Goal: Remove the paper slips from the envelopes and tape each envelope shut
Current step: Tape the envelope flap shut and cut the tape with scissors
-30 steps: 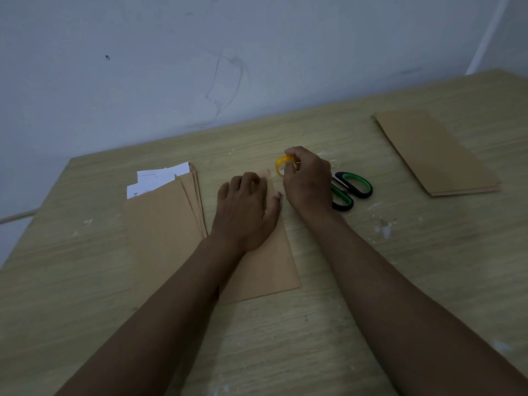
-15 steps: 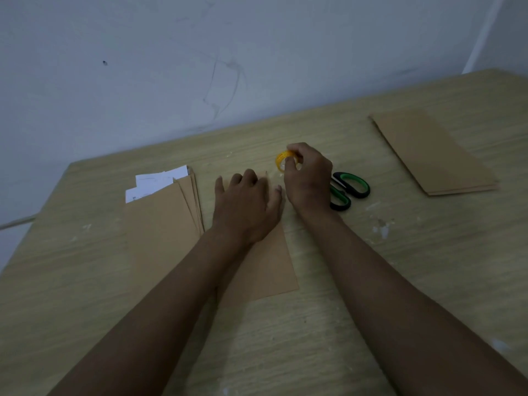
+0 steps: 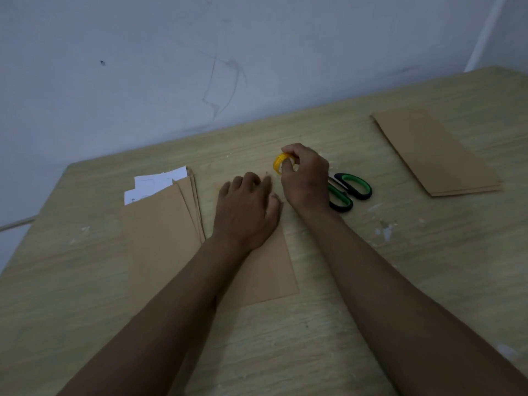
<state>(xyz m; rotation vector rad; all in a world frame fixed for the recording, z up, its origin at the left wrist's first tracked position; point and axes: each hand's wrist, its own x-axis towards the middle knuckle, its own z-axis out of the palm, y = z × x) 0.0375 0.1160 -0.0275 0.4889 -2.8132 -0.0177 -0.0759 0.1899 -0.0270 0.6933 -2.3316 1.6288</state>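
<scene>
Left hand (image 3: 247, 211) flat on envelope (image 3: 265, 270), fingers spread — right hand (image 3: 307, 175) fingers pinch yellow tape roll (image 3: 279, 162).

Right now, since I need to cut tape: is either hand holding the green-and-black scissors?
No. The green-and-black scissors lie on the wooden table, while the right hand grips the yellow tape roll.
</scene>
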